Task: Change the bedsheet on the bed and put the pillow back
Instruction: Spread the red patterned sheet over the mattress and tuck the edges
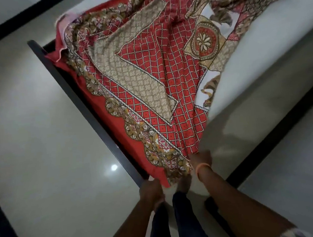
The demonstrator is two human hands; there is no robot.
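red patterned bedsheet (148,77) lies bunched over half the bed (270,53) — the left hand (151,190) and right hand (202,160) pinch its near edge with curled fingers — so spreading, tucking and the unseen pillow are left.

I see the bedsheet (148,66) as thin woven cloth, matt, printed red and beige, creased into folds. Bare mattress (269,40) beside it reads as smooth pale fabric, no sheen. Bed frame (79,102) is dark and matt; can't tell wood or metal. Floor tiles (31,128) are glossy, reflecting a lamp. Wristband (202,168) looks like smooth orange plastic.
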